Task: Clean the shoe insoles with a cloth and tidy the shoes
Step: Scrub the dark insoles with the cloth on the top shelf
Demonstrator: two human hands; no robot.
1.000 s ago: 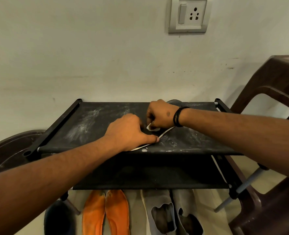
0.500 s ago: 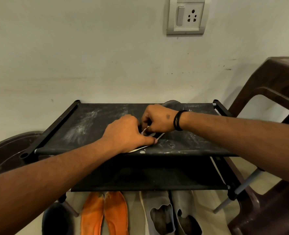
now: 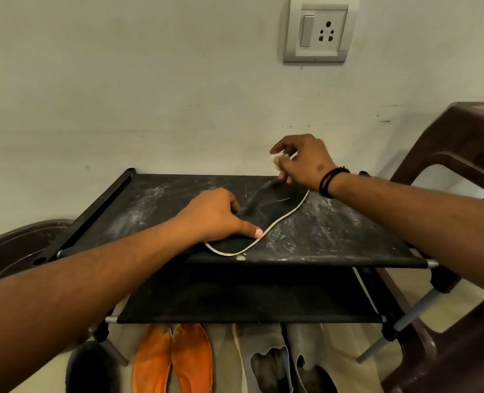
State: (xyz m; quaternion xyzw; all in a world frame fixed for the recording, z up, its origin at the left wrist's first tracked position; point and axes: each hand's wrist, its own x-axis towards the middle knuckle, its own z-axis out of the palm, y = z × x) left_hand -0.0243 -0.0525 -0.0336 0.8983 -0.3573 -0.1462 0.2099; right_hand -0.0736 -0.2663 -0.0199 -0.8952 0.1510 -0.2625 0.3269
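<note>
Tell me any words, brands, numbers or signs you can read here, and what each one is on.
None can be read.
Wall switch and socket plate: plain, no lettering visible.
Black insole on the shoe rack's top shelf: white marks are dust and smears, not text.
Orange insoles below: no print visible.

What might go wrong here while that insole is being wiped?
The insole lies at the rack shelf's front edge, pinned only by the left hand; a hard wipe might slide it off. The shelf is dusty, so the small cloth in the right hand could pick up dust and smear it back on.
</note>
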